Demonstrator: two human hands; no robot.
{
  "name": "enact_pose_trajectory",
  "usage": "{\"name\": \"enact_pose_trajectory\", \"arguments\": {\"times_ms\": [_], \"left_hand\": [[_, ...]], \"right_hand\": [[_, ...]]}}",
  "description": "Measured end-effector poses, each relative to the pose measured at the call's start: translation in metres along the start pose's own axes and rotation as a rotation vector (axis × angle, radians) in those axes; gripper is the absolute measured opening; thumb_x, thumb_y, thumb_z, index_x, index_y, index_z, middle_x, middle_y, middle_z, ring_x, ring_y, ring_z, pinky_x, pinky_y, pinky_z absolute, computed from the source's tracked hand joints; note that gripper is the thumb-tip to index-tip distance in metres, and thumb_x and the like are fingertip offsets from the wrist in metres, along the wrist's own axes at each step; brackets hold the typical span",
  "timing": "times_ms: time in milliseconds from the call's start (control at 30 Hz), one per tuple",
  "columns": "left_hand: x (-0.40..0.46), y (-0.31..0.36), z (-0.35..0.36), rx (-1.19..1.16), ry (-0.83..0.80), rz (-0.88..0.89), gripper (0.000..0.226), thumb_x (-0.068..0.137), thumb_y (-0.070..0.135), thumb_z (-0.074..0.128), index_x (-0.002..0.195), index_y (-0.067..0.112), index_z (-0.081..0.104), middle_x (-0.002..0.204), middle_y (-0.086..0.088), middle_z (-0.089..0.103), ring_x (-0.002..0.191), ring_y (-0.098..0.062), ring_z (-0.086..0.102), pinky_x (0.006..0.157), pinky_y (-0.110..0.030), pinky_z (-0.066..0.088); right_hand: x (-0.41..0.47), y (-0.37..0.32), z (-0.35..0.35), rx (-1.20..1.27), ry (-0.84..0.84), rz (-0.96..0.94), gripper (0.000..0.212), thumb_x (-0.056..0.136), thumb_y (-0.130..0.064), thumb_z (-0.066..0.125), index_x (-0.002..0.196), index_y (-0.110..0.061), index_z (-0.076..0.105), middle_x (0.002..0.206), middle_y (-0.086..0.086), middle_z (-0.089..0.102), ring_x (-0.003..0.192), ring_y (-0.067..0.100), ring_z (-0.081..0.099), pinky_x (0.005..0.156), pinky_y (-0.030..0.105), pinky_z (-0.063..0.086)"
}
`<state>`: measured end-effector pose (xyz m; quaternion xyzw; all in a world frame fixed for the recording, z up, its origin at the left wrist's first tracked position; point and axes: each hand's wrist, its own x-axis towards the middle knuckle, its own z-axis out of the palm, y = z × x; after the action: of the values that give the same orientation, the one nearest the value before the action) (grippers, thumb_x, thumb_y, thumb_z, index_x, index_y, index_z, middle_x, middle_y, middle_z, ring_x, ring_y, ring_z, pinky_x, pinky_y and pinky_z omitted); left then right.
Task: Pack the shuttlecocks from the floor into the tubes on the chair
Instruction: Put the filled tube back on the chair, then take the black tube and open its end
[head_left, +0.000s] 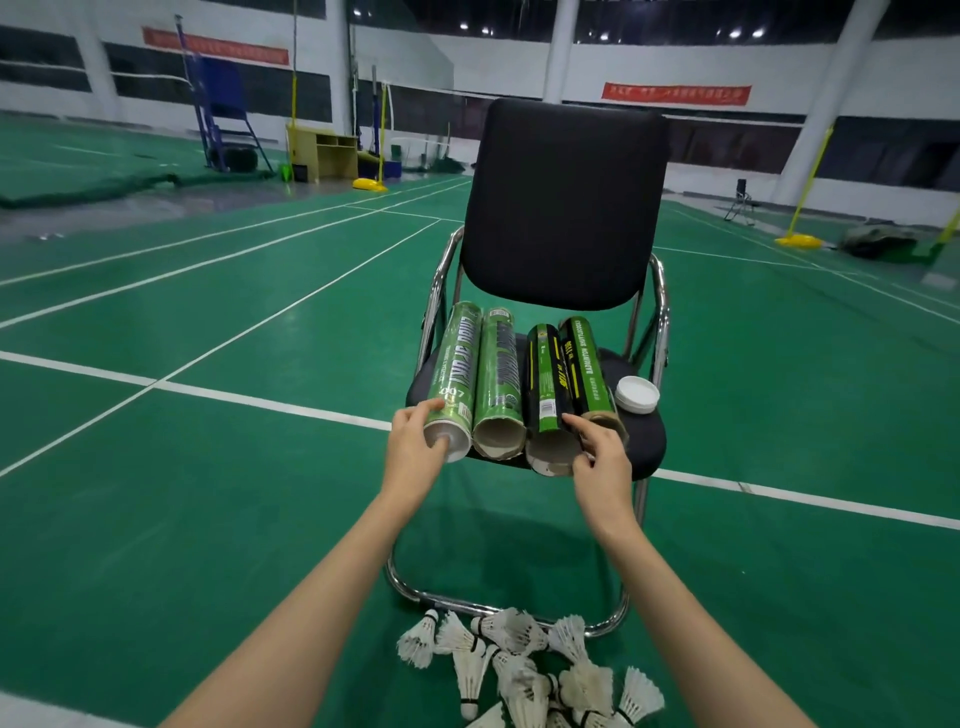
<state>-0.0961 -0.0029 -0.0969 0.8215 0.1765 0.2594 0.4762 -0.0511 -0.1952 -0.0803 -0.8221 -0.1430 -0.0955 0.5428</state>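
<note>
Several shuttlecock tubes lie side by side on the black chair seat (647, 441), open ends toward me. The leftmost green tube (454, 364) has a white cap on its near end; my left hand (415, 447) curls round that capped end. Beside it lies a second green tube (498, 379). A black-and-green tube (545, 384) comes after it, and my right hand (597, 457) holds its near rim, index finger along its side. A fourth tube (587, 364) lies at the right. A pile of white shuttlecocks (524, 665) lies on the floor under the chair's front.
A loose white lid (637, 395) rests on the seat's right edge. The chair has a black backrest (563, 202) and chrome frame (613, 623). Green court floor with white lines spreads all around. Yellow net-post bases (798, 240) and a wooden desk (322, 150) stand far behind.
</note>
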Motion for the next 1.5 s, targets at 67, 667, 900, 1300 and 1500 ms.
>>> {"name": "enact_pose_trajectory", "arguments": {"times_ms": [67, 667, 900, 1300, 1500], "left_hand": [[-0.008, 0.0, 0.002, 0.009, 0.0, 0.024, 0.046, 0.086, -0.001, 0.054, 0.127, 0.021, 0.053, 0.128, -0.005, 0.041, 0.105, -0.014, 0.044, 0.084, -0.014, 0.032], [-0.068, 0.097, 0.004, -0.46, -0.134, 0.303, 0.053, 0.089, -0.012, 0.045, 0.12, 0.029, 0.057, 0.117, 0.015, 0.062, 0.098, 0.008, 0.059, 0.083, -0.011, 0.047], [-0.078, 0.116, -0.014, -0.706, -0.15, 0.271, 0.049, 0.09, -0.01, 0.048, 0.115, 0.03, 0.063, 0.117, -0.003, 0.067, 0.106, -0.018, 0.063, 0.091, -0.038, 0.048], [-0.087, 0.083, -0.009, -0.786, -0.504, -0.047, 0.052, 0.086, -0.016, 0.044, 0.108, 0.027, 0.062, 0.081, -0.006, 0.073, 0.068, -0.018, 0.069, 0.064, -0.027, 0.059], [-0.1, 0.023, 0.015, -0.785, -0.632, -0.303, 0.048, 0.087, -0.017, 0.043, 0.115, 0.02, 0.057, 0.081, -0.01, 0.071, 0.067, -0.02, 0.069, 0.062, -0.03, 0.06]], "right_hand": [[-0.002, -0.007, -0.002, 0.076, 0.007, 0.009, 0.053, 0.085, 0.013, 0.037, 0.121, -0.02, 0.057, 0.114, -0.002, 0.045, 0.106, 0.015, 0.049, 0.101, 0.032, 0.04], [-0.028, -0.042, -0.015, 0.445, 0.041, -0.089, 0.05, 0.086, -0.002, 0.05, 0.116, -0.042, 0.058, 0.122, 0.006, 0.058, 0.109, 0.013, 0.06, 0.096, 0.046, 0.048], [-0.039, -0.074, -0.052, 0.252, -0.03, -0.409, 0.047, 0.083, -0.016, 0.064, 0.125, -0.034, 0.051, 0.136, -0.009, 0.044, 0.129, 0.004, 0.038, 0.107, 0.029, 0.036], [-0.051, -0.022, -0.093, -0.481, -0.085, -0.537, 0.087, 0.063, -0.037, 0.08, 0.138, -0.036, 0.035, 0.14, -0.009, 0.043, 0.136, 0.015, 0.031, 0.113, 0.049, -0.002], [-0.083, 0.05, -0.075, -0.659, -0.174, -0.511, 0.095, 0.061, -0.041, 0.08, 0.138, -0.037, 0.027, 0.131, -0.005, 0.05, 0.121, 0.018, 0.044, 0.108, 0.038, 0.02]]}}
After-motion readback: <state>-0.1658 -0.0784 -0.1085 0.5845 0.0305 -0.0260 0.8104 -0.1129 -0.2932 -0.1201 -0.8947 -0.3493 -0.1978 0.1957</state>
